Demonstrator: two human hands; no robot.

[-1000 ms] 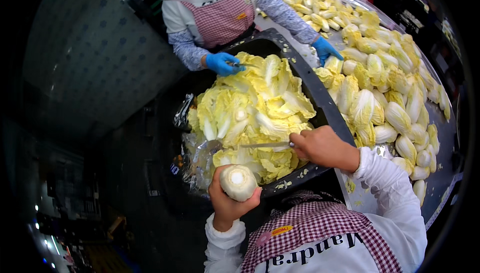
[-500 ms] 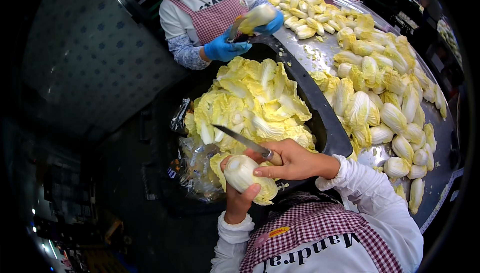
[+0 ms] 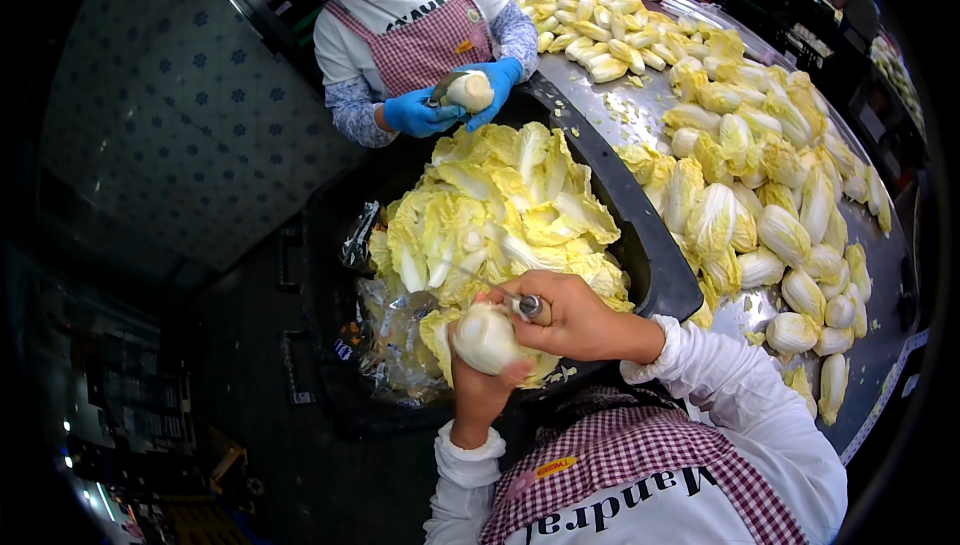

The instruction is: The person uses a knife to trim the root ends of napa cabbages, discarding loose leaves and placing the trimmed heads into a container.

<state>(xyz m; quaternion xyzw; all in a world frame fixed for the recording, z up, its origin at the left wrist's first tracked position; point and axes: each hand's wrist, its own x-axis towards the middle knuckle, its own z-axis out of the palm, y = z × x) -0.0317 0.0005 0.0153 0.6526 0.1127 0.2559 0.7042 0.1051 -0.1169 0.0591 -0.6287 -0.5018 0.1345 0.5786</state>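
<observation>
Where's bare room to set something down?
On the table: a near-end strip between the cabbages and its right edge; a patch with scraps between them, the far pile and the bin. Crowded: the table's middle; the bin, heaped with leaves, left hand and right hand at its near side.

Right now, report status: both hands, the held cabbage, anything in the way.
Left hand cradling cabbage, blurred. Right hand gripping knife close by. Nearest clutter: loose leaves heaped in black bin.
</observation>
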